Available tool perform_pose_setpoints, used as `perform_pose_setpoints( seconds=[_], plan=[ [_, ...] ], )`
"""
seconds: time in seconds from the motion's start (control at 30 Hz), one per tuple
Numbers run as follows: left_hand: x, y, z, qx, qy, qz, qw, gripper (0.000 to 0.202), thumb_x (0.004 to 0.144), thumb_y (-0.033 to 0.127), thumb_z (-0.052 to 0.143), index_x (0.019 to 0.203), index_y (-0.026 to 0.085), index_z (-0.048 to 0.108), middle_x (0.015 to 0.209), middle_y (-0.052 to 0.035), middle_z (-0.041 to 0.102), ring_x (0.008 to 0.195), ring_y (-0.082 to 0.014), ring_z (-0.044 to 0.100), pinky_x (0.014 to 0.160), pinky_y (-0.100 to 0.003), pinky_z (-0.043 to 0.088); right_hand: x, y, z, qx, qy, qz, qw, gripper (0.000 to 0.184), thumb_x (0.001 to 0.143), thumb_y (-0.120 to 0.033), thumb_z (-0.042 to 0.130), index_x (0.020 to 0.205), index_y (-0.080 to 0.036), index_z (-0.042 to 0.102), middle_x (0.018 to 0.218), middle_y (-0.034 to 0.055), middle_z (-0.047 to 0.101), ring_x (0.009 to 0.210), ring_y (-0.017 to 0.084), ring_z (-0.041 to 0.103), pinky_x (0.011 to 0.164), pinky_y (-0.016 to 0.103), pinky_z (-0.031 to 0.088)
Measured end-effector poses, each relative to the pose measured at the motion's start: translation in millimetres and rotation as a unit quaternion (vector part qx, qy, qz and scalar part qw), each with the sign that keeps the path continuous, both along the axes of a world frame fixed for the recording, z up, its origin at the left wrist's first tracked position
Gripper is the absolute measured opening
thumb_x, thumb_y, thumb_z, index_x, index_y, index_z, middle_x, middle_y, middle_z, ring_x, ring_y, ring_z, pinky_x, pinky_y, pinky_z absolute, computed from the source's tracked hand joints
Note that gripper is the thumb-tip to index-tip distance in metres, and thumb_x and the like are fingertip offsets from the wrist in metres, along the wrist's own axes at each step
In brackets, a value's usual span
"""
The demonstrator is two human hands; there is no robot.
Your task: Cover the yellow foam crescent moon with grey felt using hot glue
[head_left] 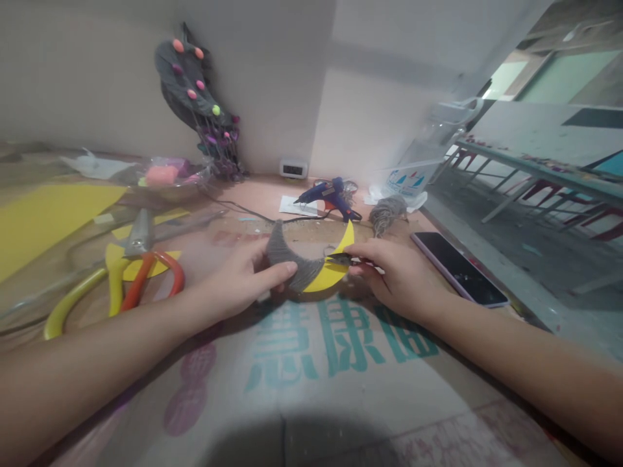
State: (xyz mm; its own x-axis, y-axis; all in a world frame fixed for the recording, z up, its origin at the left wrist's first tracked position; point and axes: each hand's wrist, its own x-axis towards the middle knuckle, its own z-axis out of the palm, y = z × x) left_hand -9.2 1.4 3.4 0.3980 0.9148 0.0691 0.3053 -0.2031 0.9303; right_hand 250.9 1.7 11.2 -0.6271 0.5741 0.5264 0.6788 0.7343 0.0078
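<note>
A yellow crescent-shaped cutout (pixel 335 269) is partly wrapped in grey yarn on its left half. My left hand (pixel 243 279) grips the grey wrapped part, thumb on top. My right hand (pixel 389 272) is closed in a pinch at the edge of the wrapped part, holding a dark yarn end (pixel 341 259) against the yellow. A ball of grey yarn (pixel 387 213) lies behind on the cardboard sheet (pixel 316 363) printed with green characters.
A blue glue gun (pixel 328 194) lies at the back. Scissors with yellow and orange handles (pixel 131 272) lie left, over yellow sheets (pixel 43 217). A phone (pixel 457 269) rests right, near the table edge. A dark beaded hanging (pixel 195 97) leans on the wall.
</note>
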Motion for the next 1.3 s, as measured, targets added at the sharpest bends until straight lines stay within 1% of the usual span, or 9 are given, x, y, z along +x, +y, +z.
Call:
perform_pose_setpoints(
  seconds=[0.07, 0.2, 0.37, 0.67, 0.8, 0.9, 1.03, 1.13, 1.3],
  plan=[
    [-0.5, 0.1, -0.8, 0.005, -0.006, -0.002, 1.000, 0.022, 0.082, 0.038, 0.059, 0.088, 0.016, 0.058, 0.065, 0.0017, 0.058, 0.056, -0.0129, 0.055, 0.048, -0.022, 0.042, -0.4, -0.1, 0.8, -0.003, -0.014, -0.004, 1.000, 0.024, 0.096, -0.027, 0.044, 0.104, -0.015, 0.064, 0.088, 0.0088, 0.071, 0.077, 0.019, 0.064, 0.065, 0.029, 0.047],
    [-2.2, 0.7, -1.1, 0.015, -0.020, -0.011, 1.000, 0.023, 0.082, 0.039, 0.060, 0.087, 0.016, 0.058, 0.067, 0.0018, 0.057, 0.059, -0.0132, 0.055, 0.053, -0.023, 0.044, -0.9, 0.0, 0.9, 0.012, -0.023, 0.011, 1.000, 0.026, 0.096, -0.028, 0.044, 0.102, -0.013, 0.065, 0.086, 0.0097, 0.071, 0.075, 0.019, 0.064, 0.065, 0.029, 0.046],
    [-2.4, 1.2, 0.5, 0.011, -0.025, -0.023, 0.999, 0.024, 0.082, 0.040, 0.060, 0.083, 0.016, 0.057, 0.067, 0.0019, 0.056, 0.060, -0.0131, 0.054, 0.053, -0.023, 0.042, -1.0, -0.5, 2.3, 0.024, -0.029, 0.018, 0.999, 0.026, 0.096, -0.029, 0.044, 0.101, -0.014, 0.064, 0.082, 0.0090, 0.070, 0.071, 0.019, 0.062, 0.063, 0.028, 0.045],
    [-3.9, 2.4, -1.8, -0.003, -0.038, -0.035, 0.999, 0.024, 0.081, 0.038, 0.061, 0.087, 0.016, 0.059, 0.072, 0.0009, 0.058, 0.062, -0.0127, 0.055, 0.055, -0.023, 0.043, -1.4, -0.4, 2.0, 0.056, -0.028, 0.033, 0.998, 0.024, 0.096, -0.027, 0.043, 0.100, -0.015, 0.063, 0.079, 0.0075, 0.069, 0.068, 0.017, 0.060, 0.060, 0.027, 0.042],
    [-4.2, 2.8, -1.2, -0.002, -0.039, -0.031, 0.999, 0.024, 0.081, 0.039, 0.061, 0.090, 0.016, 0.060, 0.075, 0.0005, 0.060, 0.063, -0.0131, 0.056, 0.057, -0.024, 0.046, -0.7, -0.9, 2.8, 0.042, -0.025, 0.035, 0.998, 0.023, 0.096, -0.026, 0.045, 0.101, -0.013, 0.063, 0.081, 0.0087, 0.069, 0.070, 0.018, 0.061, 0.061, 0.028, 0.044],
    [-3.5, 3.7, -0.6, 0.002, -0.038, -0.031, 0.999, 0.024, 0.081, 0.039, 0.061, 0.088, 0.017, 0.060, 0.073, 0.0006, 0.060, 0.063, -0.0137, 0.056, 0.057, -0.024, 0.046, -1.0, -0.9, 3.2, 0.034, -0.023, 0.040, 0.998, 0.022, 0.095, -0.026, 0.045, 0.102, -0.014, 0.063, 0.081, 0.0084, 0.069, 0.071, 0.018, 0.061, 0.062, 0.028, 0.044],
    [-3.7, 4.7, -1.4, 0.005, -0.036, -0.039, 0.999, 0.024, 0.081, 0.040, 0.061, 0.086, 0.016, 0.060, 0.070, 0.0007, 0.059, 0.062, -0.0138, 0.056, 0.056, -0.024, 0.045, -2.1, -0.2, 1.4, 0.053, -0.019, 0.042, 0.998, 0.022, 0.096, -0.026, 0.044, 0.101, -0.015, 0.062, 0.081, 0.0078, 0.069, 0.070, 0.017, 0.061, 0.062, 0.027, 0.043],
    [-4.6, 4.7, -2.3, 0.003, -0.040, -0.049, 0.998, 0.025, 0.081, 0.041, 0.062, 0.088, 0.016, 0.060, 0.073, 0.0008, 0.059, 0.063, -0.0130, 0.055, 0.056, -0.023, 0.045, -2.5, 0.2, 0.7, 0.062, -0.018, 0.040, 0.997, 0.023, 0.096, -0.027, 0.044, 0.100, -0.015, 0.063, 0.080, 0.0072, 0.069, 0.069, 0.017, 0.061, 0.061, 0.026, 0.043],
    [-5.4, 4.7, -2.3, -0.006, -0.033, -0.064, 0.997, 0.026, 0.082, 0.042, 0.061, 0.088, 0.017, 0.059, 0.072, 0.0011, 0.058, 0.063, -0.0131, 0.055, 0.056, -0.023, 0.044, -2.6, 0.3, 2.6, 0.041, -0.034, 0.036, 0.998, 0.022, 0.096, -0.025, 0.045, 0.100, -0.015, 0.064, 0.080, 0.0073, 0.069, 0.070, 0.016, 0.061, 0.062, 0.026, 0.043]
  ],
)
